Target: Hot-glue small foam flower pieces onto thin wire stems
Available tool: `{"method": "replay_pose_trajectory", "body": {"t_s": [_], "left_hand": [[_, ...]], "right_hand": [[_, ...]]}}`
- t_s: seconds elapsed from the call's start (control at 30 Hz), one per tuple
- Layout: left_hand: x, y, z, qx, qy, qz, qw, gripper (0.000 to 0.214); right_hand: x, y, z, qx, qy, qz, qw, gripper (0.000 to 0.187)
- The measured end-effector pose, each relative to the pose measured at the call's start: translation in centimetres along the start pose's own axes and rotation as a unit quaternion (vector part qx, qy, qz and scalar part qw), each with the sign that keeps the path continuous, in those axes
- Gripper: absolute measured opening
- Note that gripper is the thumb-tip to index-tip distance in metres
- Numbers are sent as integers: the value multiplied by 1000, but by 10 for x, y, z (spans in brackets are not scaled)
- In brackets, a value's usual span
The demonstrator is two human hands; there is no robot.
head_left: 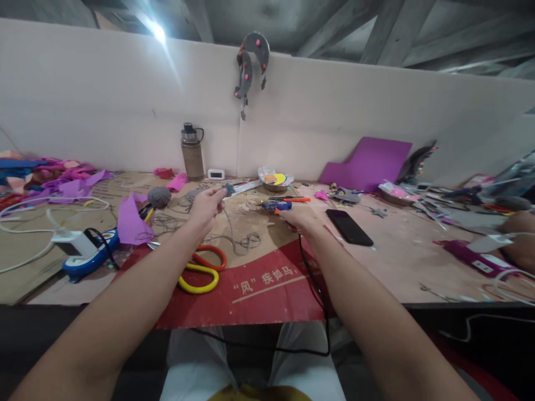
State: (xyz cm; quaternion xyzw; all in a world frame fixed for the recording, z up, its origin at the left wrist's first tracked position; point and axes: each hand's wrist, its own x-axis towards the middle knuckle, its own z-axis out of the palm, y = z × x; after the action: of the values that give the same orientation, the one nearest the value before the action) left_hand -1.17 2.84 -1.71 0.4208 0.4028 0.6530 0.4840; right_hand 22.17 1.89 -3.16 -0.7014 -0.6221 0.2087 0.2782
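Observation:
My left hand pinches a small dark grey star between thumb and fingertips. Grey yarn trails below it and lies in loops on the table. A blue glue gun with an orange trigger is in my right hand, its nozzle pointing left toward the star but apart from it. Its black cord runs down over the table edge. Scissors with one red and one yellow handle lie beneath my left forearm. A ball of grey yarn sits left of my left hand.
A black phone lies right of my right hand. Bottle, small white clock and bowl stand along the back. A blue power strip with chargers is at left, purple felt at back right. Another person's hand shows far right.

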Motion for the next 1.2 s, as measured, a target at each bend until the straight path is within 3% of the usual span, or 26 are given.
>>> {"method": "replay_pose_trajectory", "body": {"t_s": [0.17, 0.27, 0.37, 0.5, 0.77, 1.2], "left_hand": [[-2, 1, 0, 16, 7, -5, 1000, 14], [-2, 0, -1, 21, 8, -7, 1000, 13], [-2, 0, -2, 24, 3, -12, 1000, 16], [-1, 0, -2, 32, 13, -14, 999, 18], [-3, 3, 1, 31, 15, -23, 999, 17], [-6, 2, 2, 42, 0, -10, 999, 13]], "right_hand": [[-6, -12, -1, 128, 21, -16, 991, 18], [-8, -19, 1, 297, 52, -92, 949, 34], [-16, -27, 0, 377, 14, -195, 905, 38], [-26, -31, 1, 343, -16, -273, 899, 40], [-29, -26, 7, 178, 23, -364, 914, 33], [-33, -28, 7, 133, 31, -369, 919, 31]]}}
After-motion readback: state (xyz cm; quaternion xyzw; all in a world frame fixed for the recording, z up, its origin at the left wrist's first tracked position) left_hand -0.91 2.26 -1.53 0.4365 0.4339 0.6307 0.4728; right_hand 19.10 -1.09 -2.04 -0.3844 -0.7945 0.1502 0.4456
